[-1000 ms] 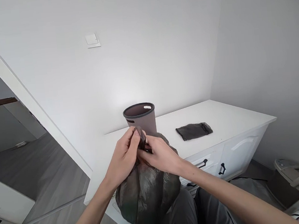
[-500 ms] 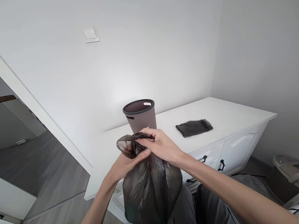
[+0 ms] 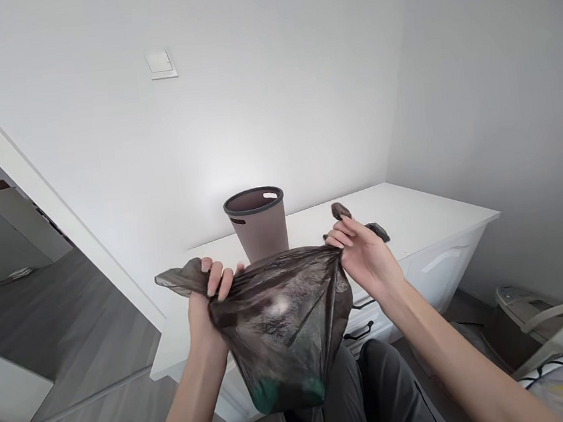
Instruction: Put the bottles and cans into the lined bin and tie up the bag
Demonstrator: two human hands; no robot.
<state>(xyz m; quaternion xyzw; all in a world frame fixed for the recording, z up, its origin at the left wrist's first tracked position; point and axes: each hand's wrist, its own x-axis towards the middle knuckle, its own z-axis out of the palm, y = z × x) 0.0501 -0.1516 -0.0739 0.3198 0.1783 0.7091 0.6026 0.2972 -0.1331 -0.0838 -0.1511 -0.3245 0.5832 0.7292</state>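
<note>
A dark translucent garbage bag (image 3: 283, 318) hangs stretched between my two hands above my lap. Green shapes show through its bottom, too blurred to name. My left hand (image 3: 211, 306) is closed round the bag's left top corner, a loose end sticking out past the fingers. On the other side, my right hand (image 3: 366, 249) grips the right top corner, with a small tuft poking up above the fingertips. Just behind the bag a mauve trash can (image 3: 258, 230) with a dark rim stands upright on the white cabinet (image 3: 442, 211).
Behind my right hand lies a folded dark plastic bag (image 3: 378, 231), mostly hidden. A wall with a light switch (image 3: 160, 62) rises behind the cabinet. A doorway is at left. Low on the right is a grey and beige appliance-like object (image 3: 518, 310).
My hands were together at the bag's gathered top. They have moved apart, left and right, pulling the top into a wide taut edge. The view has shifted slightly.
</note>
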